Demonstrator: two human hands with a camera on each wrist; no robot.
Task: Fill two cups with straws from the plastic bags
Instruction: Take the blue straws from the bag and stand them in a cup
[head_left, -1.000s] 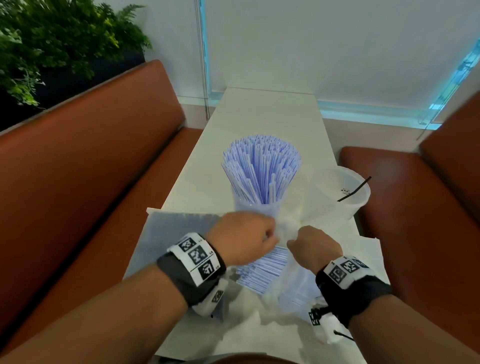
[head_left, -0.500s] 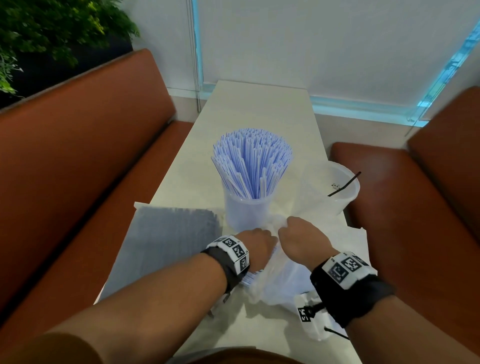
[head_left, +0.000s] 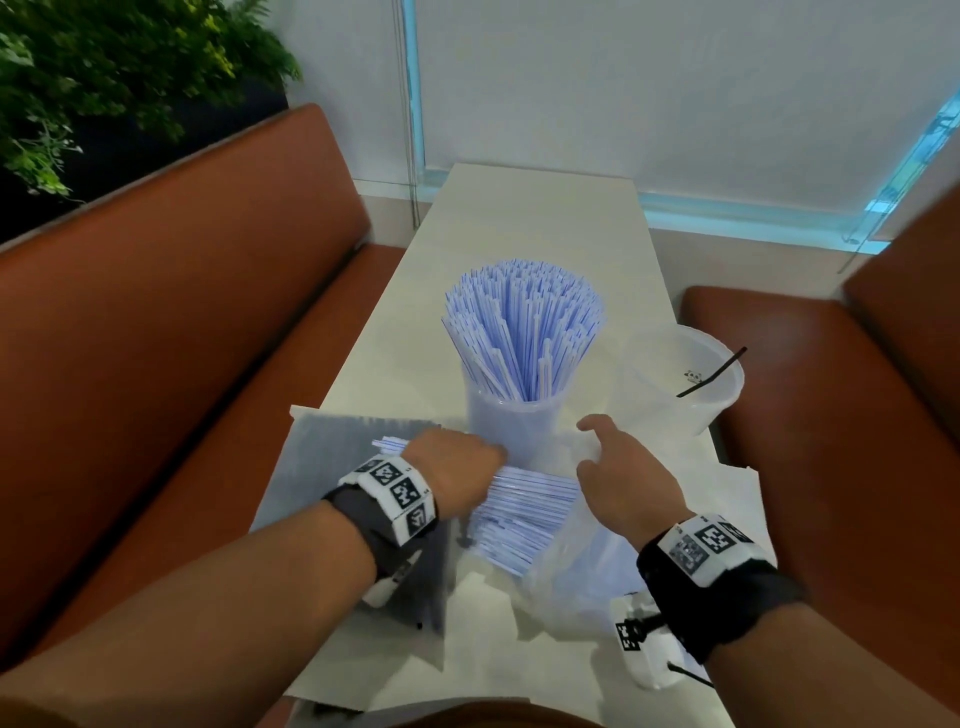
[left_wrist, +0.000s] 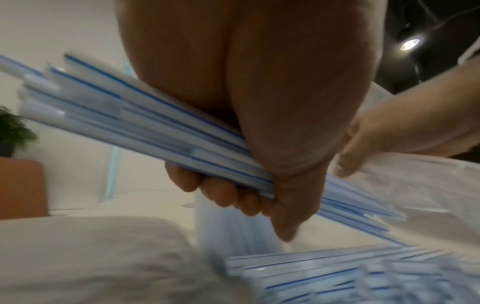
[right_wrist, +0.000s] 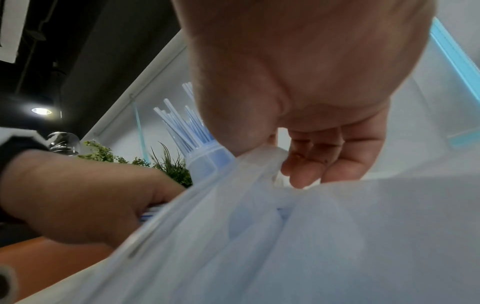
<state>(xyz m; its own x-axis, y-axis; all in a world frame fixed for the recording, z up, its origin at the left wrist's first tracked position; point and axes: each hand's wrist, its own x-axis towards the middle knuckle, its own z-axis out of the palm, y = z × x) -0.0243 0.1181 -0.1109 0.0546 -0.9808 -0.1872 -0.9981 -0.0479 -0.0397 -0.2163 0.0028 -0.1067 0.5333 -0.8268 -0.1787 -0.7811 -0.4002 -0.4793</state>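
Observation:
A clear cup (head_left: 511, 431) packed with upright blue-striped straws (head_left: 524, 322) stands mid-table. To its right is a second clear cup (head_left: 670, 395) holding only one thin black straw (head_left: 711, 373). My left hand (head_left: 460, 457) grips a bundle of straws (left_wrist: 124, 115) whose far ends still lie in the clear plastic bag (head_left: 571, 566). More straws (head_left: 524, 514) lie in the bag's mouth. My right hand (head_left: 618, 473) rests on top of the bag with loosely bent fingers (right_wrist: 306, 170) touching its rim, thumb out.
A flat grey plastic bag (head_left: 348, 457) lies on the white table (head_left: 519, 223) under my left wrist. Orange bench seats (head_left: 156, 338) run along both sides. A wall closes off the table's far end, and plants (head_left: 104, 67) stand at the back left.
My left hand has taken hold of a bundle and drawn it leftward out of the bag's mouth. My right hand has loosened from a fist on the bag to relaxed fingers.

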